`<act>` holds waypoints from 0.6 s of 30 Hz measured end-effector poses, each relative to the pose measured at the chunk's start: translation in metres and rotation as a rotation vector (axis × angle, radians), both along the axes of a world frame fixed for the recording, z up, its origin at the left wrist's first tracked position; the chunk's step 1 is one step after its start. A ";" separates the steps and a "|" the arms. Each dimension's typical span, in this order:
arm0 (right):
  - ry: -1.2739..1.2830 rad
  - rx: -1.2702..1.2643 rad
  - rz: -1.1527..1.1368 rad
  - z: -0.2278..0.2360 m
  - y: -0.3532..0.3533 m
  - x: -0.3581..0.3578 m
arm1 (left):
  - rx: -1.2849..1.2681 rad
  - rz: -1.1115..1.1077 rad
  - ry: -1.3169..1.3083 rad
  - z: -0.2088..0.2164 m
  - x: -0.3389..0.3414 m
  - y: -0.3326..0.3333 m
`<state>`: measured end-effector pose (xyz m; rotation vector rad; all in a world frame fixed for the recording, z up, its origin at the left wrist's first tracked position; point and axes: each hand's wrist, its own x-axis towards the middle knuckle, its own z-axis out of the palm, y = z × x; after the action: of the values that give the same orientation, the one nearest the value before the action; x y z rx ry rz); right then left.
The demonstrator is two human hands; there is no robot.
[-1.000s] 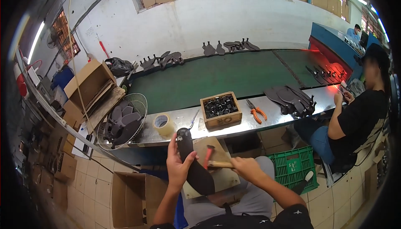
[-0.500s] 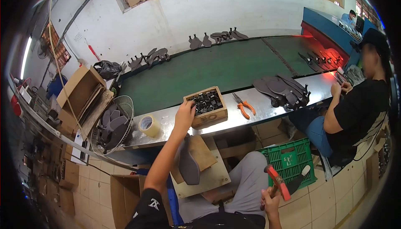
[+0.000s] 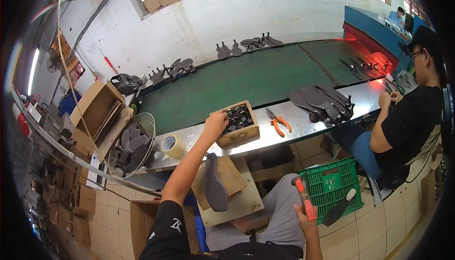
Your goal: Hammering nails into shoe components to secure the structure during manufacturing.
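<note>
My left hand [image 3: 216,123] is at the left side of a small wooden box [image 3: 239,137]. Its fingers curl down over the rim, their tips hidden among small black parts [image 3: 241,118]. In my right hand [image 3: 304,218] I grip a red hammer [image 3: 304,198], held upright over my right knee. A dark grey shoe sole [image 3: 215,189] lies before me on a wooden block [image 3: 233,177], which sits on a pale board [image 3: 253,202] by my lap.
Pliers with orange handles [image 3: 281,126] and a tape roll [image 3: 172,146] lie on the metal ledge. A pile of dark soles [image 3: 318,102] lies rightward, near a seated co-worker [image 3: 403,118]. A wire basket [image 3: 135,146] holds more soles. A green crate [image 3: 332,184] stands below the ledge.
My left hand has shifted slightly up and right at the box, its fingers more curled. The hammer in my right hand has turned more upright. The view has shifted a little.
</note>
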<state>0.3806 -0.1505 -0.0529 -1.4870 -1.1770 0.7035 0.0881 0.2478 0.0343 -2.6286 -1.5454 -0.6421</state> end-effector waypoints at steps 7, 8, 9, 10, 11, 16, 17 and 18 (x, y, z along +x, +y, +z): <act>0.196 -0.017 0.031 0.020 0.033 -0.015 | 0.006 -0.081 -0.419 0.020 -0.003 -0.018; 0.198 -0.012 0.042 0.031 0.036 -0.016 | 0.006 -0.086 -0.427 0.027 0.000 -0.035; 0.193 -0.013 0.034 0.050 0.039 -0.022 | 0.000 -0.123 -0.577 0.045 0.006 -0.065; 0.325 0.065 0.093 0.075 0.044 -0.030 | -0.005 -0.155 -0.727 0.064 0.009 -0.099; 0.452 0.140 0.143 0.090 0.049 -0.032 | 0.014 -0.174 -0.791 0.078 0.019 -0.132; 0.561 0.275 0.372 0.153 0.070 -0.062 | 0.356 -0.421 -0.734 0.131 0.029 -0.259; 0.571 0.301 0.422 0.163 0.072 -0.069 | 0.431 -0.486 -0.726 0.133 0.029 -0.271; 0.628 0.312 0.465 0.176 0.071 -0.080 | 0.428 -0.464 -0.735 0.136 0.025 -0.279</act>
<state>0.3008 -0.0794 0.1234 -0.6492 -1.0709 1.1393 0.1126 -0.0316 0.1700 -2.5136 -0.6846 -1.8829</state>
